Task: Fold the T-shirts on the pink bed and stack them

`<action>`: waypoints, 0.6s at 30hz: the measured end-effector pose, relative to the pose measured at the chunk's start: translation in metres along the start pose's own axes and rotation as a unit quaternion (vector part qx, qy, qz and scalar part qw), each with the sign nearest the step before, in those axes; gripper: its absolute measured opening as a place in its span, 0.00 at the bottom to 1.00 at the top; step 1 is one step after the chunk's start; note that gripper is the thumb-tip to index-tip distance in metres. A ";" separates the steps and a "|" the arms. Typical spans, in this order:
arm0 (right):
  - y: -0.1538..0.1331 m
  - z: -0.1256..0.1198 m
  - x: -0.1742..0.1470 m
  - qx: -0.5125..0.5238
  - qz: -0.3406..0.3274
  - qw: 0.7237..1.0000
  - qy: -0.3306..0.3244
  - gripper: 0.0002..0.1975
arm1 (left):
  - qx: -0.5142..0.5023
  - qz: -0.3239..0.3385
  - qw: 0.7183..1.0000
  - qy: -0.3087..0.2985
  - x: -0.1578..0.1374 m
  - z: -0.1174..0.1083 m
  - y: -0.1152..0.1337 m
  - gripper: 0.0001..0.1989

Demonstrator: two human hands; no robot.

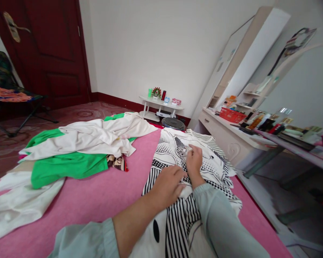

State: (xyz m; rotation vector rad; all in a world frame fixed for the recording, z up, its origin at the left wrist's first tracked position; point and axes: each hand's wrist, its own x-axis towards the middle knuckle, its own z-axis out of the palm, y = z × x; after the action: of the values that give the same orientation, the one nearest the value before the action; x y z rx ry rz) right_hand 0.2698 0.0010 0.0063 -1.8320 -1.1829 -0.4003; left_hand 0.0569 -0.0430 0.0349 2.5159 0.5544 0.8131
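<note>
A white garment with black stripes, dots and wavy lines lies spread on the pink bed cover, reaching from the near edge towards the far edge. My left hand rests over its middle, fingers loosely bent and the thumb apart from them. Slightly farther off, my right hand has its fingers closed in a pinch on the patterned cloth, which bunches up beside them. The fingertips of the right hand are partly hidden. Under the garment's far right corner shows a finely striped cloth.
White and green clothes lie heaped on the bed's left part. The pink bed cover shows between the piles. A cluttered dressing table stands close on the right. Beyond the bed are a low white table and a folding chair.
</note>
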 end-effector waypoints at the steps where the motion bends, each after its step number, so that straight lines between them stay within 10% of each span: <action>1: -0.001 -0.001 0.000 -0.010 -0.010 1.000 0.014 0.22 | 0.024 -0.022 0.999 0.028 0.000 -0.001 -0.001 0.15; 7: -0.010 0.006 -0.008 -0.141 -0.068 0.960 -0.234 0.21 | 0.152 -0.153 0.976 -0.020 -0.007 0.009 -0.024 0.30; 13: -0.007 -0.002 -0.003 -0.128 -0.067 0.940 -0.308 0.23 | 0.177 -0.153 0.969 -0.076 -0.008 0.016 -0.034 0.32; 18: 0.044 -0.064 0.044 -0.078 -0.002 0.983 -0.167 0.20 | 0.174 -0.153 0.970 -0.072 -0.008 0.015 -0.032 0.32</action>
State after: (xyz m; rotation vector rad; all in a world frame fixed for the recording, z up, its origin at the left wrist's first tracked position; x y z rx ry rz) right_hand 0.3409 -0.0324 0.0488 -2.0902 -1.4147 -0.1939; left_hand 0.0529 -0.0253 0.0038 2.6713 1.0820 0.4451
